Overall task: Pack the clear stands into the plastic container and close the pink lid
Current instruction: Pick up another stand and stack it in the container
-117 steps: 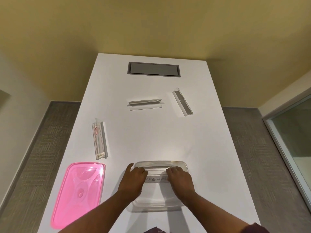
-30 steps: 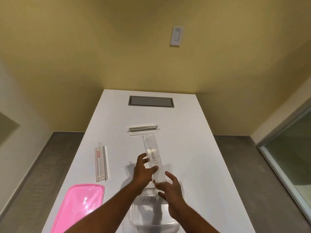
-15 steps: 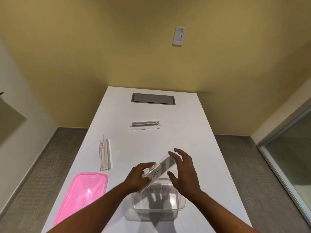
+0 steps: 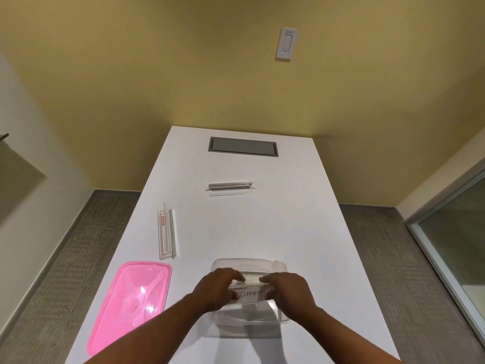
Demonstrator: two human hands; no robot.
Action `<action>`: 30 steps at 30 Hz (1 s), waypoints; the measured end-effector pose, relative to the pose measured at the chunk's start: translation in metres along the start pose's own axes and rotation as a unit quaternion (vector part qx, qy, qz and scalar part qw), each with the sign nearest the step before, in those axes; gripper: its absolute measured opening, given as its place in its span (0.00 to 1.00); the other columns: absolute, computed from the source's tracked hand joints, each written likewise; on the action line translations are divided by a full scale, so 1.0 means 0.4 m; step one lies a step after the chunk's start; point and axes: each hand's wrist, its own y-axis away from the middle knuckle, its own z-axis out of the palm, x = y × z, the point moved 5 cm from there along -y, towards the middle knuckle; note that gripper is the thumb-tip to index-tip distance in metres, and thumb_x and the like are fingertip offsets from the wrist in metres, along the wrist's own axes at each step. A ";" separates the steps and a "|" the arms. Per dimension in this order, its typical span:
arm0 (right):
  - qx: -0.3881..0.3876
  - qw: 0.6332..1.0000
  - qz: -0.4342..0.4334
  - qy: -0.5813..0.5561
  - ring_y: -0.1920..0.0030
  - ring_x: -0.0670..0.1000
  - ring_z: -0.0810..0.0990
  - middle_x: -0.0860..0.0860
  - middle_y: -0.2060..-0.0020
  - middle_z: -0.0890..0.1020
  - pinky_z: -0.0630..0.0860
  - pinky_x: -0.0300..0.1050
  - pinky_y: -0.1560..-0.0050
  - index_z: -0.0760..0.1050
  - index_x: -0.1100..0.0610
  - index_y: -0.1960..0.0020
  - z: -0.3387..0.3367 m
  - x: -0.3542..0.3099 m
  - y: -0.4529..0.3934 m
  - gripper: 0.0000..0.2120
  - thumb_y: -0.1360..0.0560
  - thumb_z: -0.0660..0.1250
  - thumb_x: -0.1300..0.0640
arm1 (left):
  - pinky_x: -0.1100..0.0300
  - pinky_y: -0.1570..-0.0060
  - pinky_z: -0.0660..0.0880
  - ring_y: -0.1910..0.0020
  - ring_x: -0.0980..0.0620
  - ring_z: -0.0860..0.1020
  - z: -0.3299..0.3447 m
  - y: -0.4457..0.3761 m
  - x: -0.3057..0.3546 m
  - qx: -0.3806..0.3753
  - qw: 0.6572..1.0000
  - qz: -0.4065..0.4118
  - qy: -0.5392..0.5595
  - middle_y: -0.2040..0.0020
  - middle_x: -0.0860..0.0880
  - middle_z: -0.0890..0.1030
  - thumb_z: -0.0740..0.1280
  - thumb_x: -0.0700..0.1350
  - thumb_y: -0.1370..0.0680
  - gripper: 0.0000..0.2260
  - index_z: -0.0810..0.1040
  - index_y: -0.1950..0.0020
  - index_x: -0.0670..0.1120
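Pressing a clear stand (image 4: 249, 294) labelled ELEPHANT down into the plastic container (image 4: 248, 265) at the near end of the white surface (image 4: 288, 219); left hand (image 4: 216, 288) gripping the stand's left end, right hand (image 4: 290, 292) gripping its right end, fingers (image 4: 236, 277) of both curling over the top edge and clamping on the stand; thumbs mostly hidden, so exact pinch hard to tell.

Lying flat and open side up just left of the container, apart from it: pink lid (image 4: 132, 303); waiting farther out on the surface, well apart from each other: a second stand with a red tag (image 4: 166, 233) near the left edge, lengthwise; a third stand (image 4: 231, 187) crosswise toward the middle; beyond that, a grey recessed panel (image 4: 242, 146); probably about halfway through the packing, lid step not yet started.

Doing this step well, as a judgement: keeping the stand level and parallel to the container's long walls; lowering both ends together, not jamming one corner; seating it flat against whatever already sits beneath (contents unclear through the plastic); leaving room for the other two; steadying the light container against sliding; releasing only once the stand is resting below the rim.
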 end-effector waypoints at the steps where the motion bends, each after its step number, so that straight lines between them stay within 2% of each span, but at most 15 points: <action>1: -0.013 1.000 0.003 -0.002 0.41 0.48 0.83 0.39 0.43 0.85 0.77 0.44 0.47 0.80 0.39 0.37 0.015 0.001 0.004 0.21 0.28 0.71 0.51 | 0.58 0.40 0.72 0.37 0.53 0.76 0.014 -0.001 -0.003 -0.011 1.000 0.006 -0.026 0.35 0.55 0.78 0.74 0.50 0.27 0.21 0.76 0.36 0.57; 5: -0.063 0.997 0.024 -0.022 0.38 0.49 0.81 0.41 0.40 0.84 0.73 0.43 0.43 0.78 0.40 0.34 0.079 0.009 0.011 0.21 0.26 0.69 0.51 | 0.55 0.38 0.70 0.34 0.49 0.74 0.066 -0.008 -0.022 -0.039 0.995 -0.001 -0.092 0.34 0.50 0.77 0.72 0.49 0.26 0.22 0.74 0.33 0.54; 9: -0.108 0.993 0.031 -0.021 0.34 0.51 0.79 0.44 0.35 0.82 0.73 0.45 0.39 0.76 0.42 0.32 0.115 0.011 -0.003 0.23 0.26 0.71 0.50 | 0.54 0.41 0.72 0.37 0.46 0.75 0.099 -0.018 -0.035 -0.052 0.990 -0.003 -0.130 0.36 0.47 0.78 0.70 0.47 0.25 0.21 0.72 0.33 0.52; 14: -0.152 0.988 0.036 -0.018 0.36 0.55 0.79 0.50 0.36 0.82 0.74 0.48 0.39 0.77 0.45 0.32 0.152 0.012 -0.017 0.23 0.26 0.72 0.54 | 0.50 0.42 0.74 0.39 0.43 0.77 0.129 -0.035 -0.038 -0.067 0.984 0.005 -0.165 0.39 0.44 0.78 0.67 0.44 0.24 0.16 0.72 0.36 0.48; 19: -0.167 0.985 0.041 -0.023 0.36 0.56 0.79 0.52 0.36 0.82 0.74 0.46 0.38 0.76 0.47 0.31 0.181 0.012 -0.028 0.23 0.26 0.70 0.56 | 0.50 0.40 0.73 0.37 0.43 0.75 0.151 -0.042 -0.059 -0.078 0.983 0.001 -0.168 0.36 0.44 0.76 0.63 0.41 0.22 0.17 0.71 0.33 0.48; 30: -0.174 0.984 0.036 -0.001 0.38 0.54 0.80 0.48 0.38 0.82 0.76 0.49 0.40 0.76 0.47 0.35 0.217 0.020 -0.035 0.20 0.26 0.69 0.57 | 0.50 0.42 0.74 0.38 0.43 0.76 0.169 -0.055 -0.064 -0.091 0.979 0.009 -0.183 0.38 0.45 0.77 0.63 0.40 0.23 0.16 0.72 0.35 0.47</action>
